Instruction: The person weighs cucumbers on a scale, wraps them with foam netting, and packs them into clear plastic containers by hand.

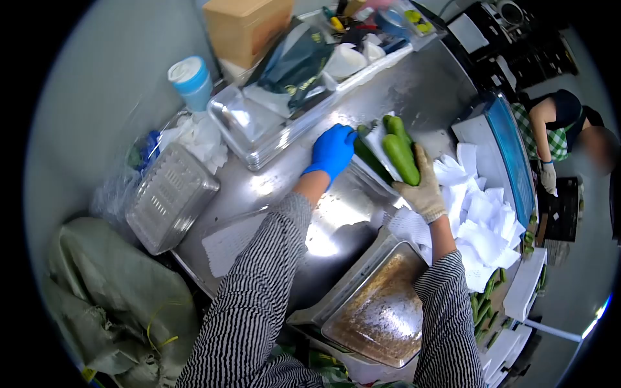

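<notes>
My left hand (332, 154), in a blue glove, is closed at the left edge of a clear tray (375, 169) that holds green cucumbers. What its fingers grip is too small to tell apart. My right hand (422, 189), in a pale knit glove, is wrapped around the near right side of the cucumbers (401, 158). A white paper liner (378, 143) stands between the cucumbers. The tray is over the metal table (278, 178). White paper sheets (479, 220) lie heaped just right of my right hand.
Stacked clear trays (171, 197) stand at the left, beside a blue-and-white cup (191, 83). A bin (369, 81) of supplies lies at the back. A scale (378, 301) is near my body. At the right are a blue-lidded box (498, 152) and a person (559, 123).
</notes>
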`<state>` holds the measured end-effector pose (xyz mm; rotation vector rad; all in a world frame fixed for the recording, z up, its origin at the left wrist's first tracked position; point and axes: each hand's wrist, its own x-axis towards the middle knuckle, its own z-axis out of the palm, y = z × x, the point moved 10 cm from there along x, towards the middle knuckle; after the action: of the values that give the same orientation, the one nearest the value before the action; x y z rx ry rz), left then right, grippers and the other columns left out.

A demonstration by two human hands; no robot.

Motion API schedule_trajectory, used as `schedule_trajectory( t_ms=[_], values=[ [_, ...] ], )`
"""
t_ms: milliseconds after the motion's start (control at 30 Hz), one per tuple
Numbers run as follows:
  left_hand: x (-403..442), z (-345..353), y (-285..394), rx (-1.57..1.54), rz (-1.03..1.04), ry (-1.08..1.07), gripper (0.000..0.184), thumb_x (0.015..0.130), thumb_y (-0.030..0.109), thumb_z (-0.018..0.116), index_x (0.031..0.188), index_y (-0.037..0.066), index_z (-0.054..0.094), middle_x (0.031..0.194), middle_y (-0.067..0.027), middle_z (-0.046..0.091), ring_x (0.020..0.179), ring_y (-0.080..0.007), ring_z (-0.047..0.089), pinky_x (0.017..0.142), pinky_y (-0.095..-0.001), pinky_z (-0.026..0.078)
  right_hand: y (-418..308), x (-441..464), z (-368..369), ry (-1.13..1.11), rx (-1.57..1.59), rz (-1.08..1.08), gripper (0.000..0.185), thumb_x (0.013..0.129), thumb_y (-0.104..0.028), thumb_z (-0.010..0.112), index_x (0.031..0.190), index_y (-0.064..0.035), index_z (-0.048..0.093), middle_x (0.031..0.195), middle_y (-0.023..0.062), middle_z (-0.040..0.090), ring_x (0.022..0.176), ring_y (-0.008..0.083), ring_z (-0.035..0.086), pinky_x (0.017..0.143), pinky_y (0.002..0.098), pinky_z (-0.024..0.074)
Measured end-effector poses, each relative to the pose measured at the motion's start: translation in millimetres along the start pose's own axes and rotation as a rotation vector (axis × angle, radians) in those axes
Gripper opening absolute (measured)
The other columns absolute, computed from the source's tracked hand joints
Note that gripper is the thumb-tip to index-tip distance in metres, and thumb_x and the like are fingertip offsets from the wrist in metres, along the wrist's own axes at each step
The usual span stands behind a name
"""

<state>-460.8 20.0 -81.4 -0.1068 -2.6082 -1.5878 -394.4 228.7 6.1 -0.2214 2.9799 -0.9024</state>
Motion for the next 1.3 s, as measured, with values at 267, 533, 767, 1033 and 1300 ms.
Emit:
schedule_trajectory(
  t_ms=[267, 533, 767, 1033, 1300],
  values=[
    [-5, 7, -2, -0.021, -0.006, -0.042, 0.025, 0.083, 0.011, 0.060, 0.106, 0.006, 0.068, 0.102, -0.0211, 0.066, 0.095, -0.0404, 0.064, 0.082, -0.0442, 0.051, -30, -5, -8, -0.051, -0.196, 0.046, 0.106, 0.059, -0.034, 0.082, 0.147, -0.0007, 0.035, 0.148, 0.0343, 0.031, 0.136, 0.0503, 0.033, 0.113, 0.0450, 0.0354],
    [-42, -50, -16, 0.026, -0.014, 0.131, 0.050, 0.086, 0.007, 0.061, 0.135, 0.002, 0.053, 0.131, -0.0243, 0.057, 0.119, -0.0379, 0.056, 0.099, -0.0425, 0.045, -39, -11, -17, -0.090, -0.297, 0.059, 0.106, 0.061, -0.039, 0.084, 0.148, -0.0062, 0.033, 0.152, 0.0277, 0.030, 0.136, 0.0533, 0.031, 0.110, 0.0484, 0.0405],
    [-69, -18, 93, 0.406, 0.442, -0.082, 0.100, 0.074, 0.027, 0.080, 0.153, 0.001, 0.025, 0.157, -0.0276, 0.021, 0.138, -0.0450, 0.034, 0.110, -0.0496, 0.030, -41, -12, -23, -0.081, -0.343, 0.011, 0.103, 0.062, -0.037, 0.083, 0.148, -0.0057, 0.035, 0.149, 0.0240, 0.035, 0.135, 0.0497, 0.035, 0.105, 0.0493, 0.0453],
    [-40, -11, 65, 0.135, 0.266, 0.009, 0.096, 0.077, 0.035, 0.081, 0.149, -0.001, 0.031, 0.150, -0.0283, 0.032, 0.135, -0.0437, 0.037, 0.108, -0.0506, 0.031, -28, -4, -29, -0.027, -0.316, 0.008, 0.099, 0.063, -0.034, 0.082, 0.146, -0.0064, 0.038, 0.150, 0.0191, 0.034, 0.136, 0.0433, 0.035, 0.100, 0.0511, 0.0476],
    [-3, -12, 110, 0.597, 0.192, 0.151, 0.051, 0.088, 0.044, 0.068, 0.111, -0.002, 0.064, 0.112, -0.0197, 0.059, 0.107, -0.0368, 0.054, 0.094, -0.0483, 0.041, -28, -5, -26, -0.002, -0.268, 0.012, 0.103, 0.059, -0.034, 0.084, 0.146, -0.0053, 0.037, 0.152, 0.0228, 0.031, 0.137, 0.0452, 0.034, 0.103, 0.0512, 0.0457]
  ],
)
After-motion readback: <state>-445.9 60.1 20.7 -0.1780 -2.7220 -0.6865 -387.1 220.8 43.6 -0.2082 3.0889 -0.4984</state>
